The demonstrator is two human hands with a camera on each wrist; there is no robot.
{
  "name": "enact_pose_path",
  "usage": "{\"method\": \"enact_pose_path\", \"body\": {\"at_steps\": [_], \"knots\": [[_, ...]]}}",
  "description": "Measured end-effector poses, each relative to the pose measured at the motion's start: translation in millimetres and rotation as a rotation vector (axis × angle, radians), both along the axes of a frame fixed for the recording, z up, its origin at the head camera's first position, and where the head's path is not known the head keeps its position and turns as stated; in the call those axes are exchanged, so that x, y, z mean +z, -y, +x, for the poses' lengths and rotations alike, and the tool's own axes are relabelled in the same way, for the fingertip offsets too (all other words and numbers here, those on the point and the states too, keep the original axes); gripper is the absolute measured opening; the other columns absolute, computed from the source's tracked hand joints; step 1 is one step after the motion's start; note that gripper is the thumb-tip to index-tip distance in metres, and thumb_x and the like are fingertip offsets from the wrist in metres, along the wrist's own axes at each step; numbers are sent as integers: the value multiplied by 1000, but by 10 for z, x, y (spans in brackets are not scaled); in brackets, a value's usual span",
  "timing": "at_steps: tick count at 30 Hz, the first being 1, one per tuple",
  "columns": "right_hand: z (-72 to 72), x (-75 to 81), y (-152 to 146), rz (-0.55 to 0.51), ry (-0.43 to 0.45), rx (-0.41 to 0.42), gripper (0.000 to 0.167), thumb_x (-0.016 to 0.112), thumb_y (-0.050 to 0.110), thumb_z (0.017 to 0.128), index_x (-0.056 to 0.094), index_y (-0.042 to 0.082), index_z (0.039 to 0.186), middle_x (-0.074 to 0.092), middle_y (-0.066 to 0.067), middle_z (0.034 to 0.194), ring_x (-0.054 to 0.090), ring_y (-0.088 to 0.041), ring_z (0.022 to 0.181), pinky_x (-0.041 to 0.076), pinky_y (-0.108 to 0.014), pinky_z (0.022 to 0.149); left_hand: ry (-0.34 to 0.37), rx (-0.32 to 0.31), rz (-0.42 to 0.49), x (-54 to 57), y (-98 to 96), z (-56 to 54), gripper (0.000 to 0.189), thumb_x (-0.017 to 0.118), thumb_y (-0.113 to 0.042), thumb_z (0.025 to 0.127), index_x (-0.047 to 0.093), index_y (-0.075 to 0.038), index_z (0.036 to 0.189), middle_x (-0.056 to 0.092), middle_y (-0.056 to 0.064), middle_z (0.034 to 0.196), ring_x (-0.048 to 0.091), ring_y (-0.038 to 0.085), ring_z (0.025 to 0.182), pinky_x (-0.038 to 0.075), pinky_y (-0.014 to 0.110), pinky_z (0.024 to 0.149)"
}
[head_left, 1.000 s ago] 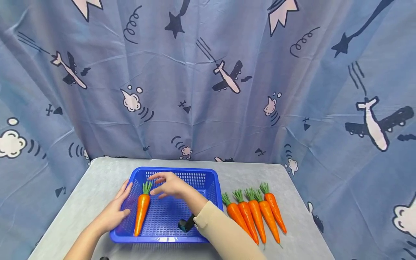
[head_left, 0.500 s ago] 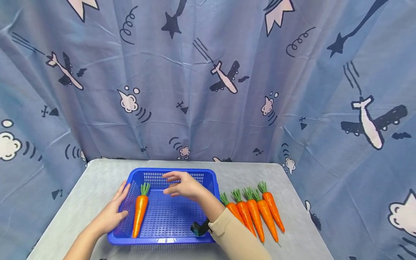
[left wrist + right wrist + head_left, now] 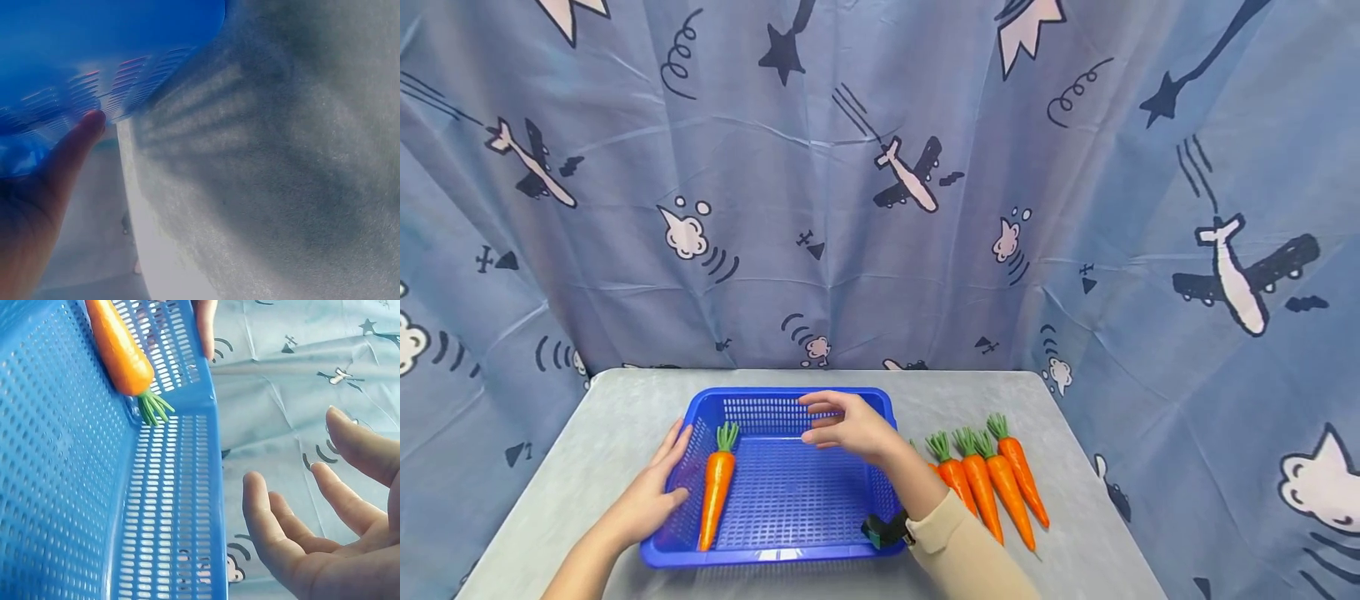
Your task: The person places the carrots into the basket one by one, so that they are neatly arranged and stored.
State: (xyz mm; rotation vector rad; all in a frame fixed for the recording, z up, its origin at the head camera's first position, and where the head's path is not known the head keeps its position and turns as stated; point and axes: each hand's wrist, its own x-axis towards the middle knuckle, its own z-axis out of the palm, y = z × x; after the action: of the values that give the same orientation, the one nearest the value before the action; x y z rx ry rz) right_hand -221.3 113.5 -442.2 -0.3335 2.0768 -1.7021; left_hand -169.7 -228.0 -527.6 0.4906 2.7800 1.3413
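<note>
A blue plastic basket point(image 3: 805, 492) stands on the table, with one orange carrot point(image 3: 718, 487) lying along its left side, green stalks toward the back. My left hand point(image 3: 647, 496) rests on the basket's left side, fingers extended along the wall; in the left wrist view a straight digit touches the slotted side. My right hand point(image 3: 846, 427) hovers over the back right of the basket, fingers spread and slightly bent, holding nothing. In the right wrist view those fingers point(image 3: 265, 528) are apart from the rim. Several more carrots point(image 3: 1003, 492) lie side by side right of the basket, one mostly hidden by my right forearm.
The pale grey table point(image 3: 617, 417) has its back edge close to a blue curtain point(image 3: 760, 250) printed with planes, clouds and stars. A black strap with a small device point(image 3: 883, 529) is on my right wrist, low over the basket's front right corner.
My right hand has moved right, away from the carrot in the basket, toward the basket's right side. My left hand stays on the left side. The whole view has shifted slightly.
</note>
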Motion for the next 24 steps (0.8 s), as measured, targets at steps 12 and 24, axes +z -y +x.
{"method": "enact_pose_path", "body": {"at_steps": [12, 24], "knots": [[65, 5, -401, -4, -55, -60, 60, 77, 11, 87, 55, 5, 143, 50, -25, 147, 55, -41, 131, 57, -44, 93, 5, 2, -13, 2, -25, -2, 91, 64, 4, 79, 23, -1, 159, 6, 22, 168, 16, 59, 146, 22, 74, 108], [94, -39, -749, 29, -49, -151, 60, 77, 17, 88, 55, 11, 143, 51, -22, 147, 55, -41, 131, 56, -45, 95, -12, 8, -12, 33, -15, 39, 89, 63, 3, 80, 23, -1, 160, 6, 20, 169, 17, 58, 147, 13, 33, 119]]}}
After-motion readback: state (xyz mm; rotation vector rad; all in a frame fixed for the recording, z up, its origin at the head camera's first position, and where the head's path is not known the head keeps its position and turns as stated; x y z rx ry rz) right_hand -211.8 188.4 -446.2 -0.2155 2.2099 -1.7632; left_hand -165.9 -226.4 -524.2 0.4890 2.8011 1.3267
